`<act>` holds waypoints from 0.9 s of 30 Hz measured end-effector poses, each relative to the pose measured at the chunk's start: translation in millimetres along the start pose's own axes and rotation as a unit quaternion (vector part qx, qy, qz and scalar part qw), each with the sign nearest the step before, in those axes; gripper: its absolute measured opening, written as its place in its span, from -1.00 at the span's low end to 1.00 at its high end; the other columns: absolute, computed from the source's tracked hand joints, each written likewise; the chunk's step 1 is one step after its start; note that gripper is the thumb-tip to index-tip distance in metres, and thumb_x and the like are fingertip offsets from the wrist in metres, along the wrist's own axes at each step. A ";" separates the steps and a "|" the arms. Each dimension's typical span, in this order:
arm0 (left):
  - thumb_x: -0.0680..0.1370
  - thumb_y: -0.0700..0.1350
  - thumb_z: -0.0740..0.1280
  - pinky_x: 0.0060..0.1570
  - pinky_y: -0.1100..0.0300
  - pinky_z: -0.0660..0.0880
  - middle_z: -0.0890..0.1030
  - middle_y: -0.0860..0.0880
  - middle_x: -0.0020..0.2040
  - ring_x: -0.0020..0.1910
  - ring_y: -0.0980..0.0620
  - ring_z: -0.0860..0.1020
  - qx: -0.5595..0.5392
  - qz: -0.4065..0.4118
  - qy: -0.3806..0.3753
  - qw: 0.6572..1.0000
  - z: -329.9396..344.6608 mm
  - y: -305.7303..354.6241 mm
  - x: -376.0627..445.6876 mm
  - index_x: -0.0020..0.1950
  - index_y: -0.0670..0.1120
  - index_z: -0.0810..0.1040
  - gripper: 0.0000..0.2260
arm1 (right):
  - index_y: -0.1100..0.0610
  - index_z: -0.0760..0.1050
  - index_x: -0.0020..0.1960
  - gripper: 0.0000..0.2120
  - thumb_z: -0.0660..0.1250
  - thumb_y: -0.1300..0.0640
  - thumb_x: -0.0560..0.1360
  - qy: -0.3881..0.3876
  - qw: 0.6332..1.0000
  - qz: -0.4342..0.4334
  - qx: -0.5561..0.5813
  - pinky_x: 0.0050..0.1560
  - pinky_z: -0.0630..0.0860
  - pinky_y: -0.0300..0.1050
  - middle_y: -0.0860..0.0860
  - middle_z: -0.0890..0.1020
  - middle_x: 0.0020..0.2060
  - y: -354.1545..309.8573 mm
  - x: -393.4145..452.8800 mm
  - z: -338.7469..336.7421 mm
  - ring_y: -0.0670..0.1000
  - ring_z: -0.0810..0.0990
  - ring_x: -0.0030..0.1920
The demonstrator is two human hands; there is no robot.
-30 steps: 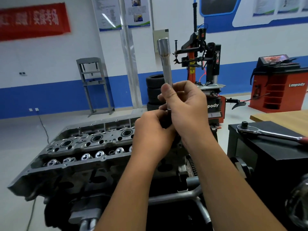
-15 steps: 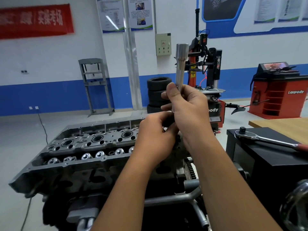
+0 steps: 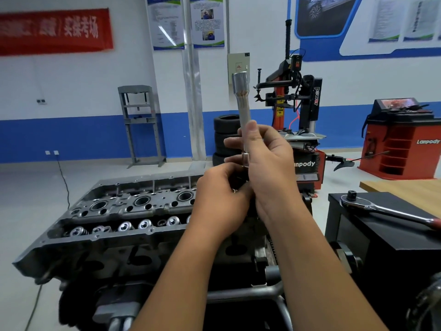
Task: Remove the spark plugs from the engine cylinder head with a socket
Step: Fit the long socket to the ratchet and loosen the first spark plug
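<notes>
Socket [image 3: 241, 90] on its long shaft, held upright in front of you above the right end of the cylinder head [image 3: 119, 218]. Your right hand [image 3: 267, 163] wraps the shaft's lower part, thumb laid along it and fingers curled behind. Your left hand [image 3: 220, 198] sits just below and touching the right, fingers curled round something small and dark at the shaft's lower end; what it grips is mostly hidden, possibly a spark plug. The socket's wider end points up, well clear of the head.

The cylinder head lies lower left, its open plug wells [image 3: 142, 201] in a row along the top, with a row of shiny valve springs [image 3: 125, 226] nearer you. To your right, a ratchet [image 3: 372, 207] rests on a black worktop [image 3: 405, 235], head end toward you-left, red grip running off frame. Behind stand stacked tyres [image 3: 225, 132], a tyre changer [image 3: 298, 103] and a red cabinet [image 3: 403, 139].
</notes>
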State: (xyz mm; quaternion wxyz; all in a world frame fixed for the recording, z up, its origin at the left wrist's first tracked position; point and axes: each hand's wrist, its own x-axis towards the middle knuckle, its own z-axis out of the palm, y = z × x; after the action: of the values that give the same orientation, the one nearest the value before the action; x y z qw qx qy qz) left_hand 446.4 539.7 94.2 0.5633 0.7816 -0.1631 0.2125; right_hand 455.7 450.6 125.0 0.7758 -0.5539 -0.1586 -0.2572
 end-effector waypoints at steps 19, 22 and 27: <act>0.63 -0.26 0.36 0.06 -0.14 0.66 0.75 0.07 -0.01 -0.01 0.01 0.71 0.021 0.003 -0.038 0.999 -0.3 1.5 -0.2 0.04 -0.08 0.73 -0.83 | 0.09 0.47 -0.02 -0.64 0.37 -0.21 0.49 0.012 0.999 -0.020 0.047 -0.24 0.63 -0.01 0.14 0.75 -0.13 13.7 -2.8 -3.8 0.10 0.67 -0.33; 0.58 -0.26 0.38 -0.05 -0.08 0.66 0.74 0.03 -0.14 -0.11 -0.01 0.70 0.050 0.020 -0.016 0.998 0.6 -0.3 -0.5 -0.03 -0.02 0.70 -0.83 | 0.08 0.56 -0.09 -0.62 0.28 -0.24 0.57 0.018 1.000 -0.016 0.006 -0.12 0.64 0.09 0.10 0.75 -0.15 16.8 -2.4 -2.7 0.09 0.66 -0.21; 0.54 -0.10 0.45 -0.20 0.17 0.63 0.71 0.16 -0.22 -0.23 0.17 0.67 0.065 0.019 0.003 0.998 1.7 -2.4 -2.6 -0.11 0.09 0.70 -0.91 | 0.10 0.56 -0.12 -0.65 0.51 -0.18 0.38 0.014 0.998 0.002 0.056 -0.28 0.59 -0.06 0.11 0.72 -0.17 10.3 -4.6 -7.6 0.06 0.59 -0.28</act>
State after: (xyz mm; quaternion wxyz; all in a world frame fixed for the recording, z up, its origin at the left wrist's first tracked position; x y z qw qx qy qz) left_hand 445.6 538.9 90.4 0.5081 0.8126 -0.1620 0.2351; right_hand 457.5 447.1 112.0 0.8081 -0.5064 -0.1604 -0.2545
